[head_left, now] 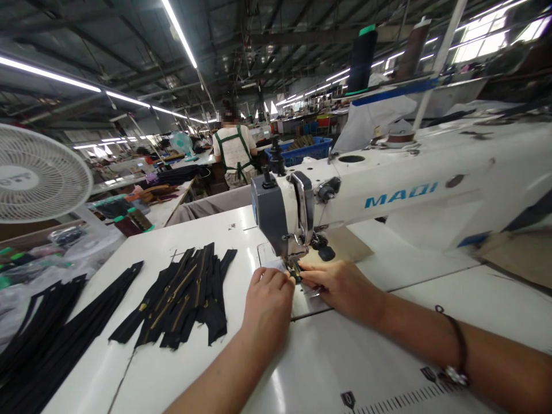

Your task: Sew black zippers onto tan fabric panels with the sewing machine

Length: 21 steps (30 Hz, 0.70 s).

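Observation:
Under the needle of a white sewing machine [397, 184] lies a short black zipper [296, 276] with brass-coloured teeth, mostly covered by my fingers. My left hand [271, 293] is closed on its left side, fingers curled down at the presser foot. From the right, my right hand [345, 287] pinches the zipper's other side with thumb and fingertips. Left of my left hand, a loose pile of black zippers [181, 299] with brass teeth is spread on the white table [241, 368].
Long black strips [86, 322] lie along the table's left side. A white fan [38, 172] stands at far left, near thread cones [140, 219]. Behind the machine are a blue basket [308, 150] and a person [235, 144] facing away. A printed ruler [397, 399] runs along the front.

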{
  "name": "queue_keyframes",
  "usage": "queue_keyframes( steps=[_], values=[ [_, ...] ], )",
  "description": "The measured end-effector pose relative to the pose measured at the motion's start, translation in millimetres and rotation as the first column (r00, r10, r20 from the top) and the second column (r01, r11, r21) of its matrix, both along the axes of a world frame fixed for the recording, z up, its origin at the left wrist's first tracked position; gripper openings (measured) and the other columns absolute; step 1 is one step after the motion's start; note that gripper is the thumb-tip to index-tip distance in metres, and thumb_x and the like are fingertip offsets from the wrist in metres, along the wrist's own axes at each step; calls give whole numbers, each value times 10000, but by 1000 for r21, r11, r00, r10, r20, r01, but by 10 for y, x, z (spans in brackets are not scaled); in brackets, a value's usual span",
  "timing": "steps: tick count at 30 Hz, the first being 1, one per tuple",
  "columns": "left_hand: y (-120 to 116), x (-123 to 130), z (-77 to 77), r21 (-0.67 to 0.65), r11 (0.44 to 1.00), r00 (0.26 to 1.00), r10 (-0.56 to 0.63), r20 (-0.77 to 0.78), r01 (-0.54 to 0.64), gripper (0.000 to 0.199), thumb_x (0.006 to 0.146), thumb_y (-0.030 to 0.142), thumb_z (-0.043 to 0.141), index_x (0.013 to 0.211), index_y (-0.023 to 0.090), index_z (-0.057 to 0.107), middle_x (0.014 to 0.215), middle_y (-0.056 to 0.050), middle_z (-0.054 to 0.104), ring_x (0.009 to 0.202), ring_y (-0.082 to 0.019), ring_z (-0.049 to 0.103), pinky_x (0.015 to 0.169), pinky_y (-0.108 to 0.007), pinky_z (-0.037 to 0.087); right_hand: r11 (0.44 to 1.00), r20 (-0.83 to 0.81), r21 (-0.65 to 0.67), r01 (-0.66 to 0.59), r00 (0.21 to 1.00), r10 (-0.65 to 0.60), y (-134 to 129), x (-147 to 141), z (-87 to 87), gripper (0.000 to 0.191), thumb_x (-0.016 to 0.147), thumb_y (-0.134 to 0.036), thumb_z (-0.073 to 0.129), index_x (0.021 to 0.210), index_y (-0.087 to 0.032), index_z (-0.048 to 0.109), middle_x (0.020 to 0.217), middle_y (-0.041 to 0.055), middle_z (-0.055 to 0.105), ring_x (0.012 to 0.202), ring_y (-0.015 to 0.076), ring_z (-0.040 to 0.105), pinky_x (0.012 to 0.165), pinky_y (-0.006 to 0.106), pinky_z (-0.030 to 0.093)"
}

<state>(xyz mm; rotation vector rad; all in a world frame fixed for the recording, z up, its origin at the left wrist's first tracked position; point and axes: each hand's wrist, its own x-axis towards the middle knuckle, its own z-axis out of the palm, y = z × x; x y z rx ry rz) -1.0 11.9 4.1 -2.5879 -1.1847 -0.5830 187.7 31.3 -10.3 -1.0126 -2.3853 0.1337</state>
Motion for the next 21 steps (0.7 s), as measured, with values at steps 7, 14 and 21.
queue_keyframes(
  steps=[7,14,21],
  values=[
    [87,-1,-3,-10,1000,999,-9,50,10,103,872,117,547,872,131,649,879,-74,675,849,-227,583,800,-392,428,998,25,30,64,998,-65,116,-13,-21,223,783,-52,529,833,-199,688,936,33,697,870,180,656,768,232,500],
    [83,-3,-16,-60,998,996,7,85,-2,156,901,132,509,853,144,656,877,-70,684,867,-213,584,817,-385,427,997,-1,75,28,1000,-28,185,-5,-108,241,757,-45,524,815,-213,686,834,24,698,900,202,652,816,270,505],
    [97,-24,-25,-64,998,994,-4,111,12,132,881,124,535,844,143,661,864,-60,680,856,-208,581,833,-390,427,996,-21,84,20,1000,-19,198,-12,-134,212,769,-60,522,770,-211,671,813,27,689,870,193,652,790,260,500]
  ],
)
